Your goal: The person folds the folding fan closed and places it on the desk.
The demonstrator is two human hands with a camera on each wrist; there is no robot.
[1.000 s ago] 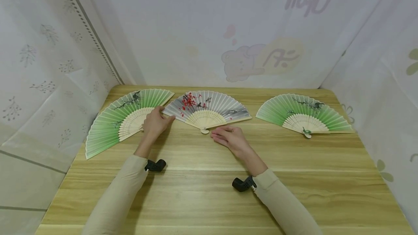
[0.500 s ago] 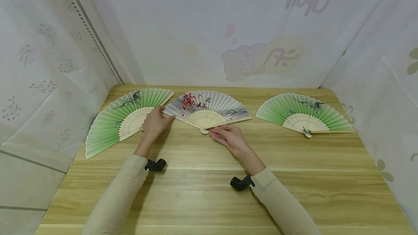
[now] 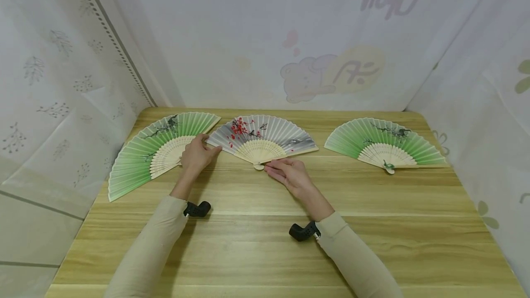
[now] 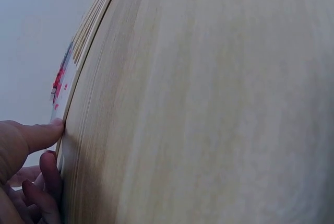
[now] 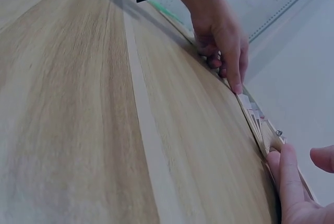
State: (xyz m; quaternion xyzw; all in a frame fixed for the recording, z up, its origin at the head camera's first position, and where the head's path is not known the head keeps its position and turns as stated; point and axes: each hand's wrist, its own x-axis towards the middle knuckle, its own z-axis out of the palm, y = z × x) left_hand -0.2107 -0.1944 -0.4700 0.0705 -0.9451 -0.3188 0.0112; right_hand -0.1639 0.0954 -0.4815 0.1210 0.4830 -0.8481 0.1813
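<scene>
In the head view, the grey blossom-print folding fan [image 3: 262, 144] lay spread on the wooden table [image 3: 248, 243], between the left green folding fan [image 3: 142, 155] and the right green folding fan [image 3: 385, 146]. Your left hand [image 3: 195, 156] pinched its left corner; your right hand [image 3: 293, 176] touched it beside the pivot. It looked light, its pleats easily creased.

In the left wrist view, your thumb pressed the bamboo edge [image 4: 96, 18], probably stiff but smooth enough to slip.

In the right wrist view, your right fingers lay extended near the rivet [image 5: 279, 132], thumb apart, clenching nothing; that sturdier end seemed the safest hold.
</scene>
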